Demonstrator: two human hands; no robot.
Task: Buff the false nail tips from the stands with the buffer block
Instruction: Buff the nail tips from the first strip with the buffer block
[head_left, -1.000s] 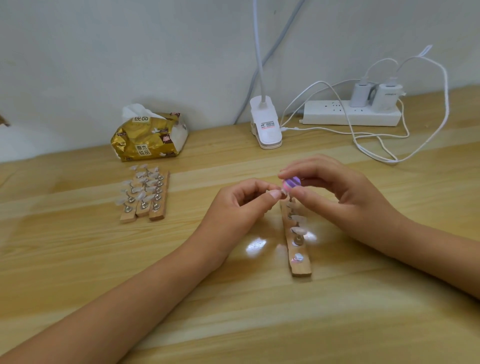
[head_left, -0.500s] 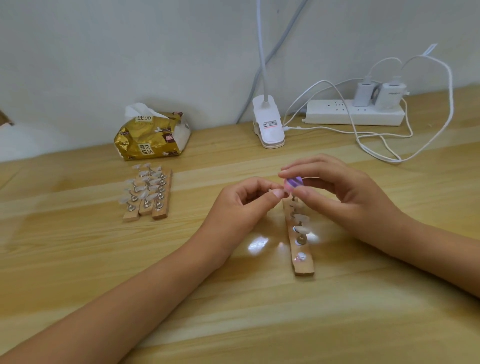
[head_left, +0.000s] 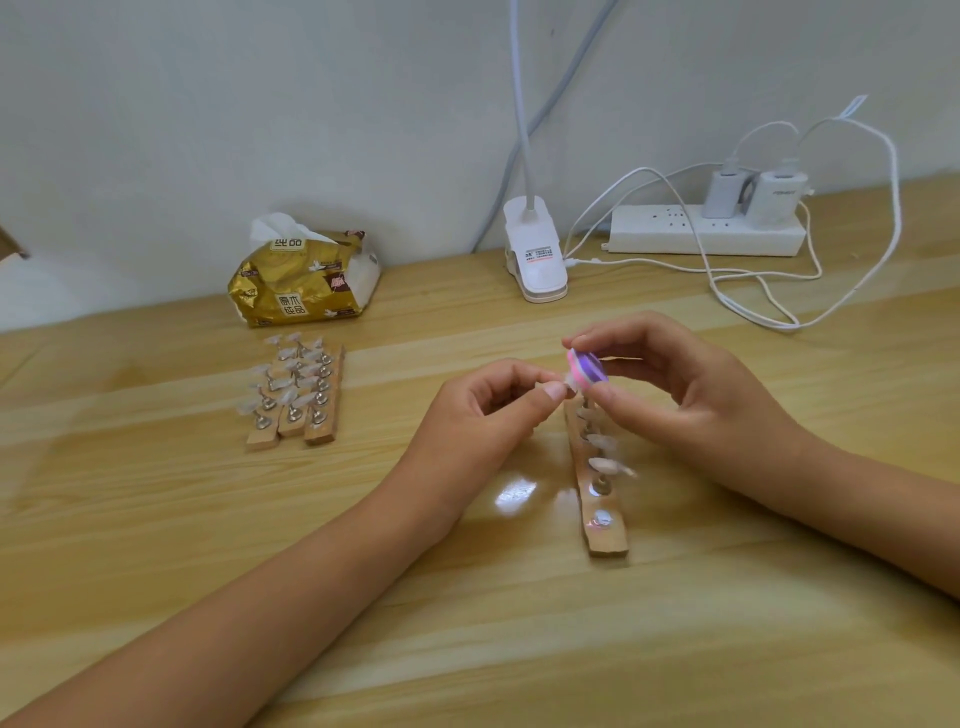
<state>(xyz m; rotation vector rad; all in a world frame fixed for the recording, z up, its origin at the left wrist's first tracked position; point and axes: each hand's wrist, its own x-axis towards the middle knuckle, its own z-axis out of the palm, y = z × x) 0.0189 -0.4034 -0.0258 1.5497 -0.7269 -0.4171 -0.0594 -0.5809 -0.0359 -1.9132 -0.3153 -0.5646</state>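
My right hand (head_left: 670, 395) pinches a small pink and purple buffer block (head_left: 587, 368) between thumb and fingers. My left hand (head_left: 483, 410) pinches a clear false nail tip (head_left: 568, 385) that touches the block's pink face. Below both hands a wooden stand (head_left: 605, 519) lies lengthwise on the table, with several clear tips (head_left: 605, 465) on metal pegs and one bare metal disc near its front end. Three more wooden stands (head_left: 296, 395), full of clear tips, lie side by side at the left.
A gold tissue pack (head_left: 306, 278) sits at the back left. A white clip lamp base (head_left: 535, 254) stands by the wall. A white power strip (head_left: 701, 234) with two chargers and looping white cables (head_left: 769, 306) fills the back right.
Both hands stay in place above the stand. The buffer block has turned slightly, so more of its purple and pink side shows. The view has shifted a little.
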